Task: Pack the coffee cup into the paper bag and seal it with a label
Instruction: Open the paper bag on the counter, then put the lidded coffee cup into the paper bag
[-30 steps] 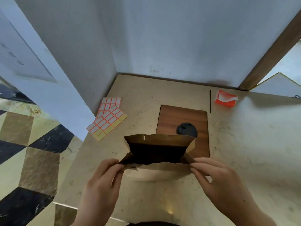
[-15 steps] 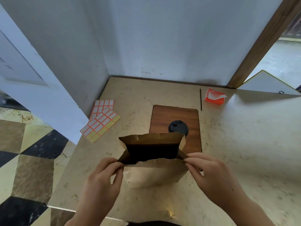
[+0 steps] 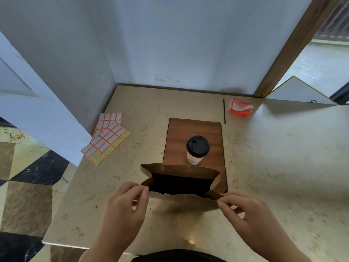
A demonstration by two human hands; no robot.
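At the near edge of the bench (image 3: 283,167), the left hand (image 3: 124,207) and right hand (image 3: 245,210) each pinch the paper bag (image 3: 181,186) mouth apart, its depth unclear, so the upright coffee cup (image 3: 197,148) behind it might snag the thin rim and tear it.

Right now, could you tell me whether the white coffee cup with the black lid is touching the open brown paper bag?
Cannot tell: in the head view the bag's far rim meets the cup's base, hiding any gap.
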